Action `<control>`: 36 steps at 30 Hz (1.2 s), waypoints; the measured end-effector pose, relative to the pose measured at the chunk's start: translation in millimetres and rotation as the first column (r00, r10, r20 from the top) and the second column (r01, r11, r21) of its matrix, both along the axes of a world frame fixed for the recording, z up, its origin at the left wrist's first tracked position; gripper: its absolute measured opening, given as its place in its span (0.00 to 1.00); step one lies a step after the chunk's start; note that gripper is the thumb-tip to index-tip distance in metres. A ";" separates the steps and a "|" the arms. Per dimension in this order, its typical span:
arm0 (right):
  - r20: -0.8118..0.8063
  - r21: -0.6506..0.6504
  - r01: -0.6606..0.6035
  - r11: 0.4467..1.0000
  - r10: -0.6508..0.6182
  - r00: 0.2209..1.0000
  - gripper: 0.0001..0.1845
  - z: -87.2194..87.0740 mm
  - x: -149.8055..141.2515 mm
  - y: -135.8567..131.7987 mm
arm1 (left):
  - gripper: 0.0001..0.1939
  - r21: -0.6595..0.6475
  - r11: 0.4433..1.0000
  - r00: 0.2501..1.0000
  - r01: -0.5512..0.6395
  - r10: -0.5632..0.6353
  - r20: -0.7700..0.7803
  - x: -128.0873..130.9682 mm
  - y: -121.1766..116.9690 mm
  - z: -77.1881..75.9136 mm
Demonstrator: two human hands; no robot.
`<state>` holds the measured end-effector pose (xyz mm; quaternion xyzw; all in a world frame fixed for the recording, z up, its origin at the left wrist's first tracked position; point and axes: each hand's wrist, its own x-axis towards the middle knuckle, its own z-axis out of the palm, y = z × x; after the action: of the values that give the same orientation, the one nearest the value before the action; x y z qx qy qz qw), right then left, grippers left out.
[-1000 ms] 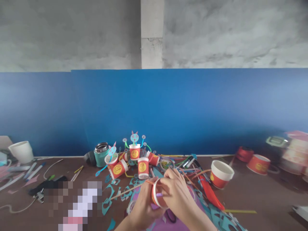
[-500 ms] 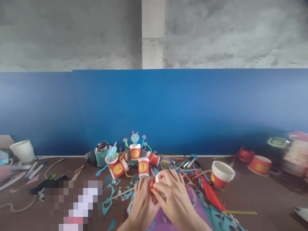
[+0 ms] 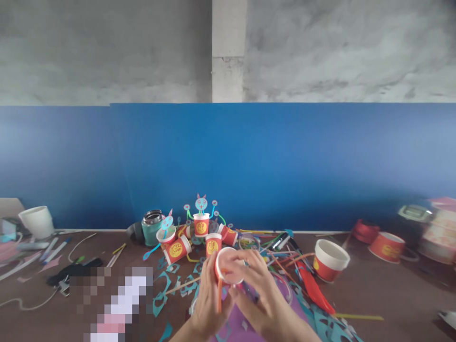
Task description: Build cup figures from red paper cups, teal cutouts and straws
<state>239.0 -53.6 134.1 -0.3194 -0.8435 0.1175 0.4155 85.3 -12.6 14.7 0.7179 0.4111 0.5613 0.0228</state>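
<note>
My left hand [image 3: 206, 299] wraps around a small red paper cup [image 3: 218, 266] with a white rim, its mouth tilted toward me. A thin orange strip [image 3: 219, 294] sticks out from the cup's side and hangs down by my left thumb. My right hand [image 3: 258, 289] is at the same cup, its bent fingers reaching over and into the mouth and its thumb near the lower rim. Those fingers hide part of the inside. Just behind stands another red paper cup [image 3: 213, 243].
Behind are cup figures with a blue cat-like paper head [image 3: 201, 204], and a teal thermos [image 3: 152, 228]. Blue paper scraps [image 3: 162, 289] and a purple sheet [image 3: 242, 325] lie around my hands. Rightward are red-handled scissors or similar [image 3: 317, 292], a larger paper cup [image 3: 330, 261] and a yellow stick [image 3: 359, 317].
The cup has turned so its open mouth now faces me, and the orange strip hangs at its side. My right fingers have moved from a pinch at the cup to its mouth.
</note>
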 end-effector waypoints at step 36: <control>-0.002 -0.785 -0.068 0.616 0.107 0.994 0.20 -20.4 7.7 13.1 | 0.27 -0.113 0.993 0.974 0.017 0.009 0.228 -2.4 6.5 6.7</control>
<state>246.7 -40.6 113.7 -0.4296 -0.7315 0.4862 0.2097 82.8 -6.1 21.4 0.6471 0.4358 0.6154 0.1123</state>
